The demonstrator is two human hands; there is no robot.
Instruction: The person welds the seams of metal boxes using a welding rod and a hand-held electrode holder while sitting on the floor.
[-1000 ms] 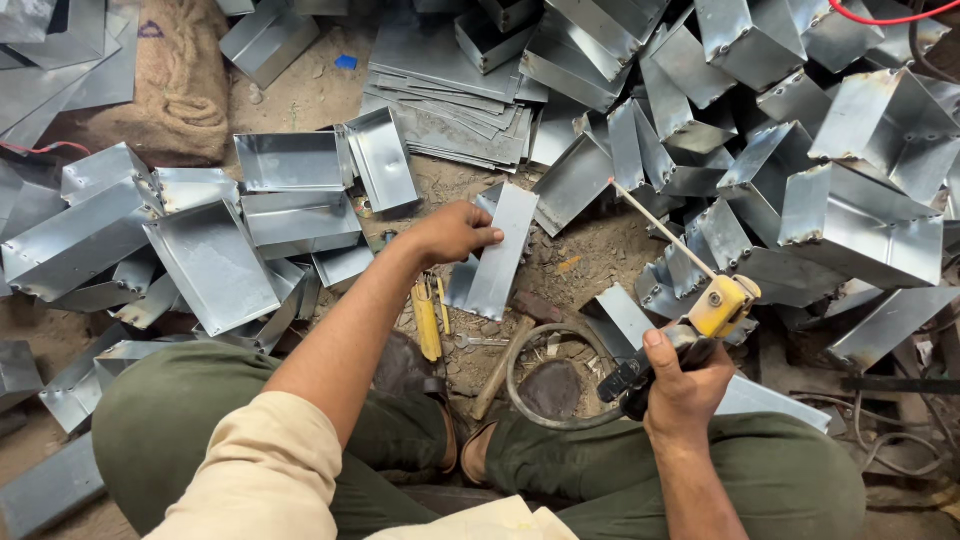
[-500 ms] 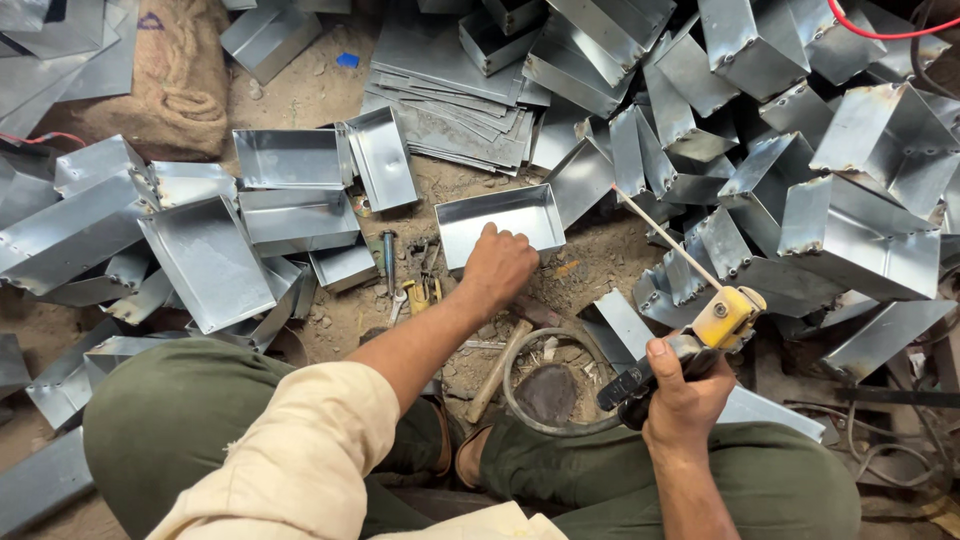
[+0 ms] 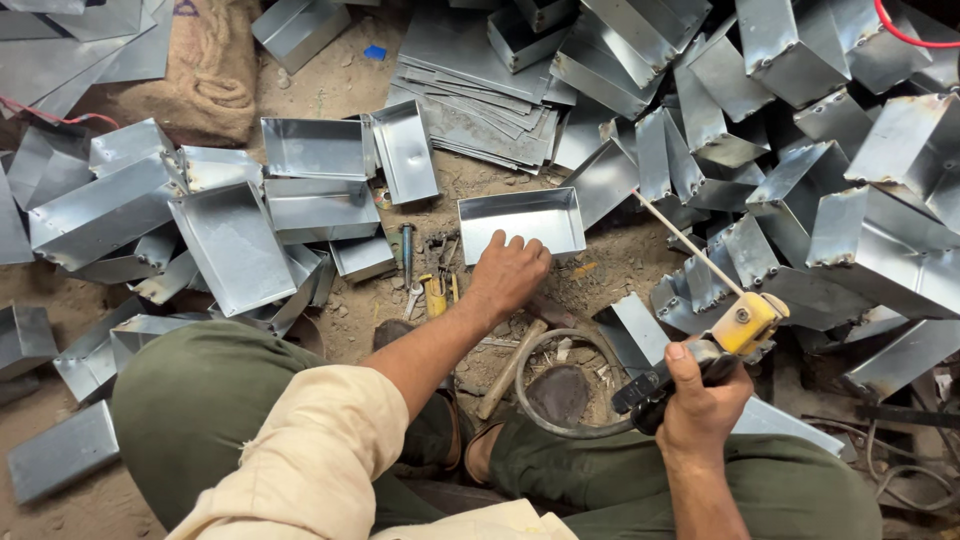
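Note:
I sit on the ground among sheet-metal trays. My left hand [image 3: 510,270] rests with fingers spread on the near rim of an open shallow metal tray [image 3: 520,222] lying flat on the dirt in front of me. My right hand [image 3: 697,400] grips the black handle of a welding electrode holder [image 3: 740,325] with a yellow head. A thin rod [image 3: 685,242] sticks out of it up and to the left, its tip near the tray's right side.
Finished metal trays [image 3: 310,175] lie at the left, and a big heap of them [image 3: 800,150] fills the right. Flat sheets [image 3: 470,90] are stacked at the top. A hammer [image 3: 510,368], a metal ring [image 3: 560,395] and small tools [image 3: 420,275] lie by my feet.
My left hand pulled a tray from the pile and laid it flat, open side up; it now rests on the near rim. The right hand stays on the holder.

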